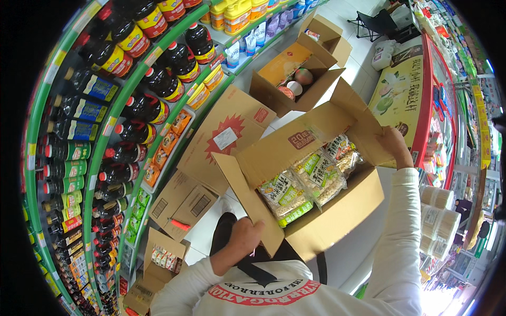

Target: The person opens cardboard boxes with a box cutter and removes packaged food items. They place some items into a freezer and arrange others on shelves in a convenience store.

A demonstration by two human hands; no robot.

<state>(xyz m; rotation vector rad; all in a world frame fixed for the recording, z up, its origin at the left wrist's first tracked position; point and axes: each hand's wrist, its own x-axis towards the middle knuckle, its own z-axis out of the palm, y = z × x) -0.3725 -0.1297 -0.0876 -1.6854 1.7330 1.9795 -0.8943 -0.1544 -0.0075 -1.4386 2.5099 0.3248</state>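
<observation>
An opened cardboard box (336, 213) is held up in front of me, tilted, with its flaps spread. Inside it lie several clear plastic bags of puffed grain snacks (316, 173) with green and white labels. My left hand (248, 236) grips the flap at the box's near left corner. On the far right side, my right hand (393, 143) is closed around the edge of another flap.
Shelves with green edges (138, 75) hold bottles of dark sauce at left. Closed cartons (221, 138) stand beside them, a red-handled cutter (180, 224) on one. An open box with round containers (261, 89) stands beyond. A red-framed display case (425, 118) is at right.
</observation>
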